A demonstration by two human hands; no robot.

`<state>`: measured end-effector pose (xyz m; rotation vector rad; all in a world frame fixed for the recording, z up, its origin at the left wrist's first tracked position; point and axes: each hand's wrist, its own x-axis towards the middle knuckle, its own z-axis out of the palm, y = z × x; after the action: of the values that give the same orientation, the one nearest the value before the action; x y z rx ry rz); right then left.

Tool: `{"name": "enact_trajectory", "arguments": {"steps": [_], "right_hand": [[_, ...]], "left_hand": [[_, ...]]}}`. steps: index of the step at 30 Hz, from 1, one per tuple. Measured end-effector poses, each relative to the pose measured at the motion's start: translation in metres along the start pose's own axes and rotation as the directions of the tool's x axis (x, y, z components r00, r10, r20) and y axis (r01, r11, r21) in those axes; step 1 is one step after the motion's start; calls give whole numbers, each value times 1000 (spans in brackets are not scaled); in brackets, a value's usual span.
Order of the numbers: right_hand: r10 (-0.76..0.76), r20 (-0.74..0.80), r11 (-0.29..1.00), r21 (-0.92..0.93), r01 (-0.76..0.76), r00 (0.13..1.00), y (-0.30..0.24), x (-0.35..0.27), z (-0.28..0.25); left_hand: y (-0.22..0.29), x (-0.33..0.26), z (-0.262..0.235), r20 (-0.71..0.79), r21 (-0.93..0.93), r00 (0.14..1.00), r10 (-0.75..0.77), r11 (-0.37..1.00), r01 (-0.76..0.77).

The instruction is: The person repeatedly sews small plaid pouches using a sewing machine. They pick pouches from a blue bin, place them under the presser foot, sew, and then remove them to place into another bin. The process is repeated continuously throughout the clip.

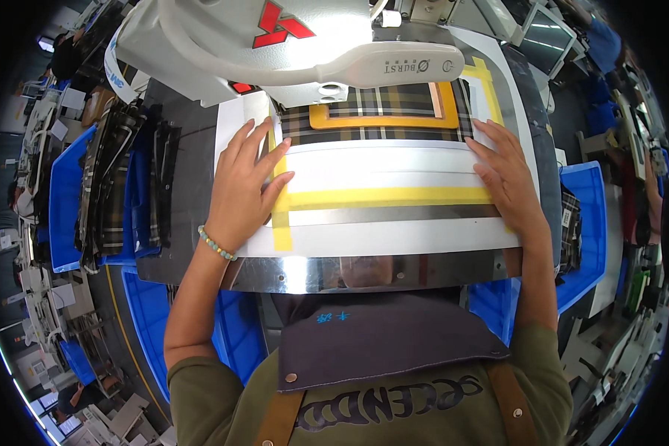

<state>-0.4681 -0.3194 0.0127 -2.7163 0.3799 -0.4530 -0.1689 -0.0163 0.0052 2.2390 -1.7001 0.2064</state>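
A plaid fabric panel (394, 134) in dark, olive and white lies under the head of a large sewing machine (201, 37). On top of the fabric sits an orange rectangular clamp frame (379, 123), partly hidden by the machine. My left hand (251, 171) rests with spread fingers at the left edge of the white sheet (379, 158), by the fabric's near left corner. My right hand (504, 167) lies at the opposite edge, fingers spread, fingertips near the fabric's right corner. Neither hand grips anything. Yellow tape (394, 196) borders the sheet.
A shiny metal table edge (349, 273) runs in front of me. Blue bins (70, 201) with plaid pieces (115, 215) stand at the left, and another blue bin (591, 223) at the right. A screen (548, 39) is at the far right. A grey handle (394, 65) overhangs the fabric.
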Motion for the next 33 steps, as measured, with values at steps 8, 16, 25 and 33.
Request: {"name": "enact_trajectory", "arguments": {"steps": [8,16,25,33], "right_hand": [[1,-1,1000,27,-1,1000,0,0,3],[-118,-187,993,-21,116,975,22,-11,10],[467,-680,801,54,-597,565,155,-131,-90],[832,-529,191,-6,-982,165,305,-271,-11]], "left_hand": [[5,3,-5,12,86,1000,-12,996,11],[0,1,3,43,70,998,39,997,-42],[-11,-5,6,41,-39,999,16,999,-14],[-17,-8,6,57,-17,998,13,1000,-12]]}}
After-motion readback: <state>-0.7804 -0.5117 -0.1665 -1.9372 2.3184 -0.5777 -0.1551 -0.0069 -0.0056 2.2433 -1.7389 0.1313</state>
